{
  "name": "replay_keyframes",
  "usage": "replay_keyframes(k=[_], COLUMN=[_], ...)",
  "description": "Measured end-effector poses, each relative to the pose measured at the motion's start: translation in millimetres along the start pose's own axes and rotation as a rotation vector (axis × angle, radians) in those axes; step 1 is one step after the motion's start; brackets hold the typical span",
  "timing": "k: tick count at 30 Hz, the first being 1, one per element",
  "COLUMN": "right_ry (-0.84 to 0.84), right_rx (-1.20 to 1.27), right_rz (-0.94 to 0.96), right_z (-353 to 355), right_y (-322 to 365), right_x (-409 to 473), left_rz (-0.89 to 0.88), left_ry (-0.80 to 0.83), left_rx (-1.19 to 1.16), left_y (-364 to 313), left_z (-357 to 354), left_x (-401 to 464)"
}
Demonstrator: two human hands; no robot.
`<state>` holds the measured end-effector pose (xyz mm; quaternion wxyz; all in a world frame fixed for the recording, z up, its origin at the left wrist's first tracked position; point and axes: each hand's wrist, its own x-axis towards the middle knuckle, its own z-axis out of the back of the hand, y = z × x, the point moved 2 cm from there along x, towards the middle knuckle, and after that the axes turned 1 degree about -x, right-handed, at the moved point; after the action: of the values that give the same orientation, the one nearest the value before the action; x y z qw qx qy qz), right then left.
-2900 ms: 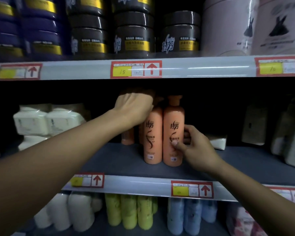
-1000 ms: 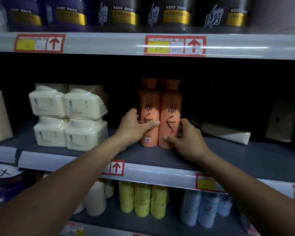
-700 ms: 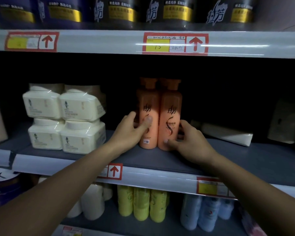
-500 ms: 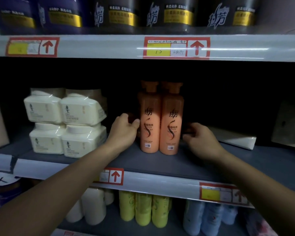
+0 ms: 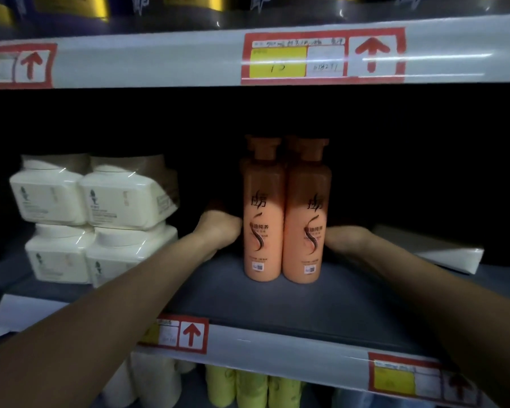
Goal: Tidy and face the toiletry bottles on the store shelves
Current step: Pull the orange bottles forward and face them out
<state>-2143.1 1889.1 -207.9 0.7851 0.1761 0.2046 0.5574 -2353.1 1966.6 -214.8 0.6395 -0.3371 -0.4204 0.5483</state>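
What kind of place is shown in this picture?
Most likely a shop aisle for toiletries: price tags with red arrows on the shelf edges, matching orange bottles facing forward, and stacked white tubs.

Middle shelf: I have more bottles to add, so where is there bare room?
Bare grey shelf lies in front of the two orange bottles, and right of them, up to the white box lying flat. Left is crowded by stacked white jars.
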Motion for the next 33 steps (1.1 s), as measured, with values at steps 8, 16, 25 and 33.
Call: replay_keyframes(k=[8,16,25,33], right_ry=[0.023,-0.133,-0.295,-0.249], right_rx=[0.077,0.213,0.639,0.723], right_rz=[0.159,0.137,0.206,0.316], right_z=[-4,5,10,4], right_y=[-4,-18,-57,-69], right_x=[16,-9,-45,-86], left_rz=[-0.086,-0.124,-0.259,-0.325], left_ry=[0.027,-0.02,-0.001,0.082], left_rx=[-0.067,0.032,-0.038,-0.17], left_y=[0,2,17,16], left_z=[-4,11,35,56], left_x=[0,-10,-37,-81])
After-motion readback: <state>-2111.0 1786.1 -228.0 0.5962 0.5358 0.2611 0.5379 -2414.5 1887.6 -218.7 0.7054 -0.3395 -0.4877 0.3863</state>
